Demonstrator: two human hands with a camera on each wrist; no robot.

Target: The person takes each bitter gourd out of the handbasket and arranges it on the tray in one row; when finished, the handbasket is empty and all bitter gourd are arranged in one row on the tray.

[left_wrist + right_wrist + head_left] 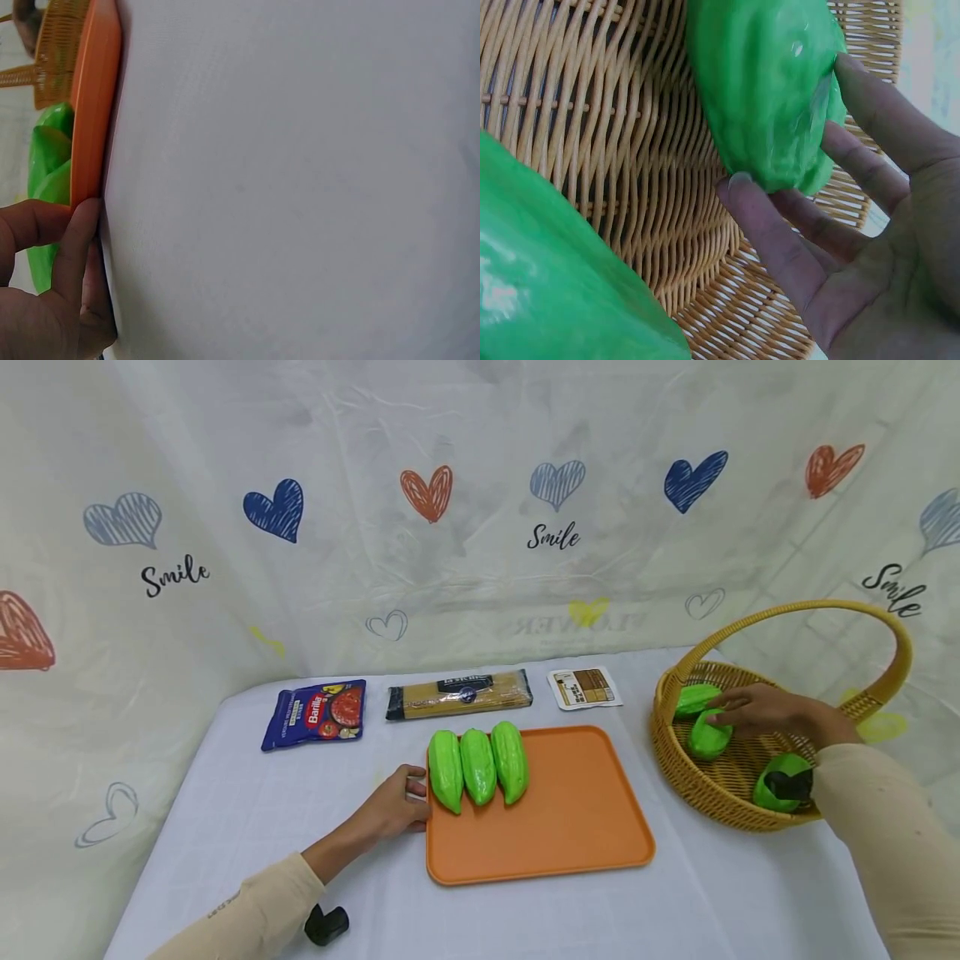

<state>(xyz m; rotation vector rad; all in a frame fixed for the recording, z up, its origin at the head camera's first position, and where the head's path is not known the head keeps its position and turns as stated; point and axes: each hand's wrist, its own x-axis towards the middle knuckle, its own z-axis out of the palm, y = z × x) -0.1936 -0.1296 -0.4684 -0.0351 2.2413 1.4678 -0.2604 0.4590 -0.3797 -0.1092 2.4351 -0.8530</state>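
My left hand pinches the left rim of an orange tray, fingers at its edge in the left wrist view. Three bright green, ridged gourds with tapered ends lie side by side on the tray's left part: a left gourd, a middle gourd and a right gourd. Inside the wicker basket, my right hand grips a green gourd, with fingers around its end. A second gourd lies behind it, and a third gourd is near the basket's front, partly hidden by the wrist strap.
The basket's tall handle arches over my right forearm. Along the back of the white table lie a blue sauce pouch, a spaghetti pack and a small white-brown packet. A curtain printed with hearts hangs behind.
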